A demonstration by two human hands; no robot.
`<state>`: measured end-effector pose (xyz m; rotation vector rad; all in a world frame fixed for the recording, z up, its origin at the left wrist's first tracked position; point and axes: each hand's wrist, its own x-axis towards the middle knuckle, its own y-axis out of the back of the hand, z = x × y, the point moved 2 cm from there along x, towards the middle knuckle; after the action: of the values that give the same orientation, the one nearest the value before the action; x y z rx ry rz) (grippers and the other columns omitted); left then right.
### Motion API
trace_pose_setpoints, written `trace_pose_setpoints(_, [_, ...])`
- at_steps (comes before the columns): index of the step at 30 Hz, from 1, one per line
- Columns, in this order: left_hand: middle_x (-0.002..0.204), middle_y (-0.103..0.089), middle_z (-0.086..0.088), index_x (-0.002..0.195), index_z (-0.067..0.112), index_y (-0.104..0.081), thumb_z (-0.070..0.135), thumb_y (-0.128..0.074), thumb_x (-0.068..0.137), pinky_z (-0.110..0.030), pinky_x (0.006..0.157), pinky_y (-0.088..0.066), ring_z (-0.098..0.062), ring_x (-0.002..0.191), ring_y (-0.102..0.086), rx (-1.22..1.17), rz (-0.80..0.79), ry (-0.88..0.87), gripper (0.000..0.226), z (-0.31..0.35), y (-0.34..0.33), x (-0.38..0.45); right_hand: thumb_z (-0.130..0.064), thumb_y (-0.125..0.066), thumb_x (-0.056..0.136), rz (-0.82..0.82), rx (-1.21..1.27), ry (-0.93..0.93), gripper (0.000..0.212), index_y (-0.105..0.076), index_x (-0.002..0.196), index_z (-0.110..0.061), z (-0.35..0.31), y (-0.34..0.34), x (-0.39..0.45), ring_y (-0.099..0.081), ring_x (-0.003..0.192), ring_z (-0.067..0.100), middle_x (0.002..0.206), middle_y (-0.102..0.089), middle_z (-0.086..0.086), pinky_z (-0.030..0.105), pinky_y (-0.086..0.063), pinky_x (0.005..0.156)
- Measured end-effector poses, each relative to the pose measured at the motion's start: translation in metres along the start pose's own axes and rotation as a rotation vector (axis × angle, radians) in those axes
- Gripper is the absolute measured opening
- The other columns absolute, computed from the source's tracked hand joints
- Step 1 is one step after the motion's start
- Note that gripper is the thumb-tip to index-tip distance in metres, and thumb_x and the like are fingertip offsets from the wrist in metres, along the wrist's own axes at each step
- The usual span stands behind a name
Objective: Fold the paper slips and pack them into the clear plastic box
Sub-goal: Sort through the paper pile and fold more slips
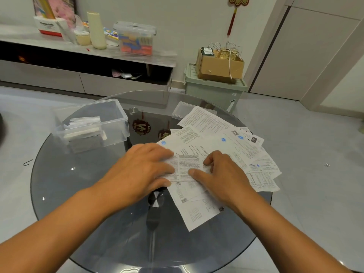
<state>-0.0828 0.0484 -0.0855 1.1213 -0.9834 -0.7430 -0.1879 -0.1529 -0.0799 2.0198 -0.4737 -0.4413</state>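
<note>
Head view: left hand [144, 170] and right hand [220, 174], grip flat, fingers pressing one paper slip [188, 166] on glass table [78, 184].

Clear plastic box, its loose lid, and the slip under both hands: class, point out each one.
clear plastic box [120, 123], head view, on its right wall.
lid [180, 110], head view, on its bare left part.
paper slip [187, 165], head view, on the printed middle between the hands.

Bare glass table [78, 194] lies open at left; clear plastic box [92, 123] blocks the far-left.
</note>
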Motion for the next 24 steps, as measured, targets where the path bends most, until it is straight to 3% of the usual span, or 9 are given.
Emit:
trace_pose_setpoints(6, [0.120, -0.068, 0.012, 0.115, 0.029, -0.071, 0.065, -0.026, 0.095, -0.033, 0.086, -0.057, -0.013, 0.105, -0.065, 0.005, -0.026, -0.016, 0.061, 0.005, -0.001, -0.001, -0.075, -0.063, 0.082, -0.066, 0.337, 0.026, 0.060, -0.064, 0.083, -0.015, 0.000, 0.001, 0.000, -0.070, 0.076, 0.021, 0.080, -0.072, -0.001, 0.042, -0.057, 0.074])
trace_pose_setpoints(9, [0.113, -0.068, 0.011, 0.108, 0.027, -0.072, 0.065, -0.023, 0.093, -0.035, 0.082, -0.057, -0.011, 0.103, -0.064, -0.048, -0.059, 0.005, 0.063, 0.006, 0.003, 0.001, -0.069, -0.063, 0.086, -0.012, 0.506, 0.124, 0.049, -0.067, 0.082, -0.020, -0.010, 0.003, -0.007, -0.068, 0.074, 0.012, 0.084, -0.073, -0.003, 0.037, -0.055, 0.076])
trace_pose_setpoints(11, [0.114, -0.064, 0.016, 0.111, 0.030, -0.065, 0.067, -0.035, 0.092, -0.033, 0.082, -0.054, -0.008, 0.104, -0.061, -0.113, -0.082, 0.049, 0.051, 0.003, 0.003, 0.000, -0.065, -0.053, 0.094, -0.053, 0.541, 0.200, 0.040, -0.074, 0.089, -0.031, -0.016, 0.003, -0.011, -0.067, 0.089, 0.004, 0.096, -0.073, -0.015, 0.029, -0.052, 0.082])
trace_pose_setpoints(13, [0.114, -0.054, 0.027, 0.119, 0.043, -0.048, 0.061, -0.063, 0.087, -0.025, 0.083, -0.051, 0.000, 0.106, -0.057, -0.285, -0.092, 0.171, 0.039, -0.003, 0.003, -0.001, -0.053, -0.045, 0.103, -0.115, 0.477, 0.299, 0.034, -0.075, 0.103, -0.037, -0.021, 0.003, -0.016, -0.060, 0.104, -0.004, 0.110, -0.068, -0.025, 0.024, -0.046, 0.091])
trace_pose_setpoints(16, [0.132, -0.040, 0.035, 0.133, 0.055, -0.030, 0.050, -0.085, 0.073, -0.022, 0.092, -0.052, 0.009, 0.118, -0.052, -0.576, -0.071, 0.278, 0.082, -0.007, 0.006, -0.004, -0.046, -0.040, 0.107, -0.146, 0.174, 0.470, 0.037, -0.072, 0.121, -0.033, -0.022, -0.007, -0.016, -0.049, 0.118, -0.002, 0.132, -0.059, -0.020, 0.027, -0.038, 0.104])
trace_pose_setpoints(18, [0.150, -0.024, 0.033, 0.145, 0.055, -0.025, 0.059, -0.080, 0.074, -0.025, 0.098, -0.049, 0.005, 0.128, -0.045, -0.543, -0.065, 0.253, 0.090, -0.006, 0.008, -0.006, -0.051, -0.037, 0.107, -0.141, -0.052, 0.533, 0.038, -0.064, 0.133, -0.044, -0.020, -0.014, -0.015, -0.039, 0.129, 0.004, 0.146, -0.046, -0.020, 0.033, -0.031, 0.110])
trace_pose_setpoints(20, [0.159, -0.020, 0.025, 0.147, 0.045, -0.040, 0.072, -0.058, 0.085, -0.031, 0.107, -0.043, -0.001, 0.138, -0.034, -0.336, -0.016, 0.189, 0.070, -0.006, 0.007, -0.008, -0.053, -0.036, 0.107, -0.144, -0.167, 0.580, 0.038, -0.056, 0.139, -0.052, -0.020, -0.015, -0.015, -0.035, 0.134, 0.009, 0.154, -0.038, -0.018, 0.037, -0.029, 0.111])
trace_pose_setpoints(22, [0.153, -0.042, 0.011, 0.130, 0.035, -0.064, 0.068, -0.038, 0.097, -0.042, 0.107, -0.045, -0.011, 0.139, -0.039, -0.154, 0.035, 0.101, 0.053, -0.004, 0.006, -0.008, -0.053, -0.035, 0.107, -0.169, -0.194, 0.604, 0.037, -0.051, 0.141, -0.055, -0.021, -0.013, -0.015, -0.032, 0.135, 0.009, 0.159, -0.032, -0.017, 0.037, -0.028, 0.112])
trace_pose_setpoints(24, [0.137, -0.060, 0.007, 0.121, 0.030, -0.070, 0.060, -0.033, 0.101, -0.042, 0.103, -0.049, -0.015, 0.129, -0.052, -0.129, -0.009, 0.033, 0.052, 0.000, -0.002, -0.008, -0.052, -0.035, 0.107, -0.184, -0.211, 0.609, 0.040, -0.049, 0.145, -0.052, -0.019, -0.012, -0.013, -0.030, 0.137, 0.010, 0.163, -0.025, -0.016, 0.036, -0.026, 0.114])
